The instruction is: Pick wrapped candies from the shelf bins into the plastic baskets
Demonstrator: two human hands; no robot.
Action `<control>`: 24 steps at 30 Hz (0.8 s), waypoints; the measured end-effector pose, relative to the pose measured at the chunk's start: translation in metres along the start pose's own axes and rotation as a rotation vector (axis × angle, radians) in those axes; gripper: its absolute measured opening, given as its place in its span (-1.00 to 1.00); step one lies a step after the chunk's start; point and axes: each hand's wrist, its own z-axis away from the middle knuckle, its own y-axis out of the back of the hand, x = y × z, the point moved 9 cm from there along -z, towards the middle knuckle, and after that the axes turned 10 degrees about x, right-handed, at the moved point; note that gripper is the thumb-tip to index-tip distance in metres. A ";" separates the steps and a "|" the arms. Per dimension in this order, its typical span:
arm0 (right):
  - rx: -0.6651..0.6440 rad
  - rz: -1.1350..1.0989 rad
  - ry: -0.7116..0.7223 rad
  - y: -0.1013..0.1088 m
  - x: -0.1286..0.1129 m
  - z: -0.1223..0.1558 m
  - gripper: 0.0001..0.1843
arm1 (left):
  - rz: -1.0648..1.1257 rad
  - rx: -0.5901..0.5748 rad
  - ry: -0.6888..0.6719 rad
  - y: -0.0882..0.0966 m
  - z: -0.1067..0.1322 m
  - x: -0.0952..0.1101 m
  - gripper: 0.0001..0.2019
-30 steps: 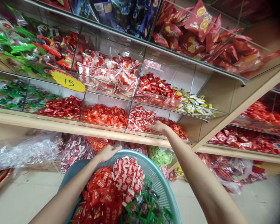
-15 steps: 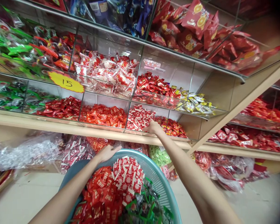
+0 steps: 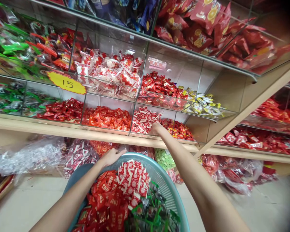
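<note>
My left hand [image 3: 112, 156] grips the far rim of a teal plastic basket [image 3: 163, 180] held in front of me. The basket holds red-and-white candies [image 3: 132, 180], red candies [image 3: 106, 199] and green-wrapped ones [image 3: 152, 216]. My right hand [image 3: 155, 128] reaches into the lowest clear shelf bin, fingers curled down into the pile of red-and-white wrapped candies [image 3: 143, 119]. What the fingers hold is hidden. Red candies [image 3: 177, 129] lie just right of that hand in the same bin.
Clear acrylic bins on wooden shelves hold red, white, green and yellow sweets. A yellow price tag [image 3: 66, 82] reads 15. Plastic bags of candy [image 3: 79, 153] and a crumpled clear bag [image 3: 26, 156] lie below the shelf. A second shelf unit [image 3: 261, 141] stands right.
My right hand has shifted a little left along the bin, from the red candies into the red-and-white pile. My left hand and the basket stay put.
</note>
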 end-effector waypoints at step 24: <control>0.008 -0.810 0.229 -0.073 0.007 0.196 -0.90 | -0.017 0.028 -0.037 0.002 0.001 0.002 -0.31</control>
